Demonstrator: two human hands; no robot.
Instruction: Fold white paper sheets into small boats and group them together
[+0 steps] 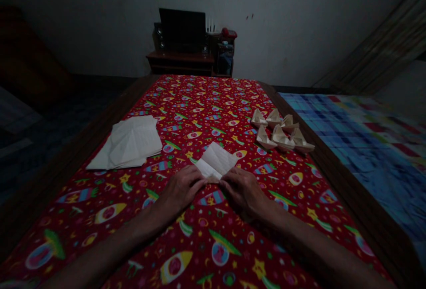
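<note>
A small creased sheet of paper (217,159) lies in front of me on the red patterned cloth, its near corner folded over. My left hand (187,182) pinches the folded edge at its left end, thumb and fingers pressed together. At the right end of the same edge, my right hand (240,185) holds the paper with closed fingers. To the left rests a pile of paper sheets (133,142). Several folded paper boats (282,140) stand in two rows at the right.
The red cloth (219,120) with rockets and stars covers a long table with dark wooden edges (336,182). Beyond it, a dark screen (182,29) and a red telephone (229,33) stand against the wall. A blue checked cover (339,134) lies at the right.
</note>
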